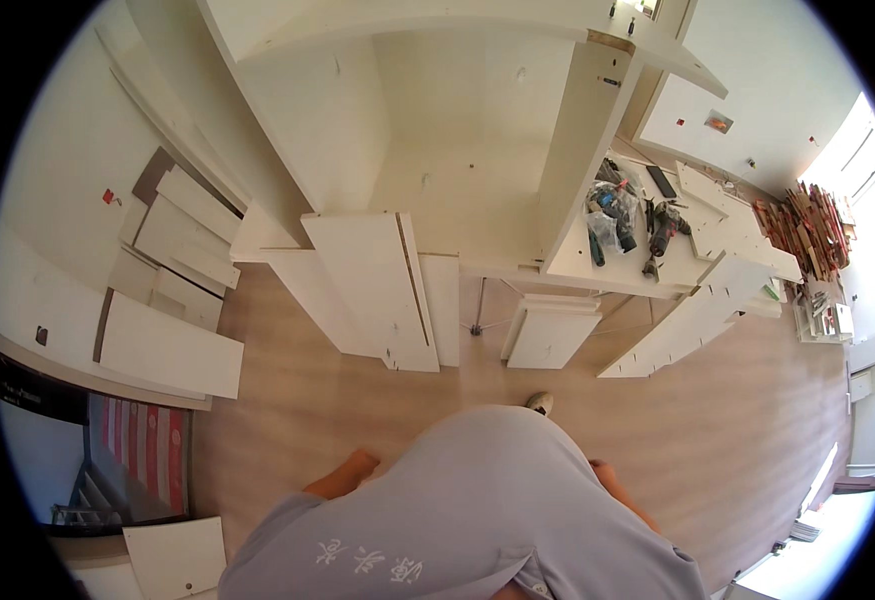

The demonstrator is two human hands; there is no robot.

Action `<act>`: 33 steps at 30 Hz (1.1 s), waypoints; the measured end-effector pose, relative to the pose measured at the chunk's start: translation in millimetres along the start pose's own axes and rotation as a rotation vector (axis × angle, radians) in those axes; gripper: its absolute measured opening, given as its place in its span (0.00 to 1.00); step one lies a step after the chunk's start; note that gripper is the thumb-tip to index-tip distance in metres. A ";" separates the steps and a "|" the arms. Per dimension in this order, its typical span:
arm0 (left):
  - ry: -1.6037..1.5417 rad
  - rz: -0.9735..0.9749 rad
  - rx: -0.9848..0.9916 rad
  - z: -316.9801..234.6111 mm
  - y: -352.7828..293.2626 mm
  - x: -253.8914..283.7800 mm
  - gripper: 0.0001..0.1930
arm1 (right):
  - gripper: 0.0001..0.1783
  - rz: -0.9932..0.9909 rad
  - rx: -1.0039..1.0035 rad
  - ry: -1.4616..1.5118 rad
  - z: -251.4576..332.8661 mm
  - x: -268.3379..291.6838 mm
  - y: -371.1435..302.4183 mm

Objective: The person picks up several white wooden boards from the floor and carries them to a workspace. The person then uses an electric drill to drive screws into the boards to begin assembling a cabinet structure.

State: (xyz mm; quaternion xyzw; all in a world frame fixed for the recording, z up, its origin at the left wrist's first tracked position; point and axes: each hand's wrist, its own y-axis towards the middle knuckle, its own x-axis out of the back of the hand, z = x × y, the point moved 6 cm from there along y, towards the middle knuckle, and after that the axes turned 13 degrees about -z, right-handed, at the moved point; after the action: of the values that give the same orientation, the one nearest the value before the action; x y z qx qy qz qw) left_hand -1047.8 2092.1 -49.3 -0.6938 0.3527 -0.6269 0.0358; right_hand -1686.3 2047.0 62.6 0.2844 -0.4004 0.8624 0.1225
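My left hand [360, 463] hangs low at my left side, partly behind my grey shirt, and its fingers are too small and covered to make out. At my other side my right hand [604, 469] shows only in part past the shirt, its fingers hidden too. Neither hand visibly touches anything. Ahead of me stands a large white cabinet box [467, 150], its open inside facing me. White boards [362, 285] lean against its lower left, beyond my left hand. A short stack of white panels [554, 333] leans below the cabinet's front edge.
On the white work surface [677, 270] right of the cabinet lie a cordless drill [668, 226] and several bagged tools. A long white panel [662, 335] leans under it. More boards [172, 345] rest along the left wall. Wood strips [807, 232] are piled far right.
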 end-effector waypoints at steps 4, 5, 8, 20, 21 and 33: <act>-0.021 -0.096 0.136 22.5 -47.7 -38.7 0.14 | 0.19 -0.027 -0.151 -0.202 -75.4 20.0 -22.5; -0.096 -0.061 0.216 23.0 -49.2 -33.1 0.14 | 0.18 -0.047 -0.208 -0.184 -67.9 24.9 -35.4; -0.294 0.024 0.468 12.1 -34.7 -4.7 0.14 | 0.16 -0.064 -0.240 -0.163 -58.4 29.9 -38.8; -1.036 -0.335 0.644 -36.0 121.9 145.6 0.21 | 0.24 -0.076 0.265 0.004 64.6 18.1 35.4; -1.053 -0.334 0.660 -37.2 132.4 147.3 0.20 | 0.24 -0.077 0.288 -0.012 57.9 25.4 42.8; -0.558 -0.135 0.472 -108.7 110.5 94.6 0.20 | 0.22 -0.027 0.016 -0.406 -190.8 106.7 143.0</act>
State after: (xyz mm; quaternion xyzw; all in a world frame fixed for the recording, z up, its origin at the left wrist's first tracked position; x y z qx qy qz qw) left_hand -1197.5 2001.5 -0.7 -0.8323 0.1285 -0.4787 0.2482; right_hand -1910.2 2097.5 -62.2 0.4586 -0.4062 0.7889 0.0484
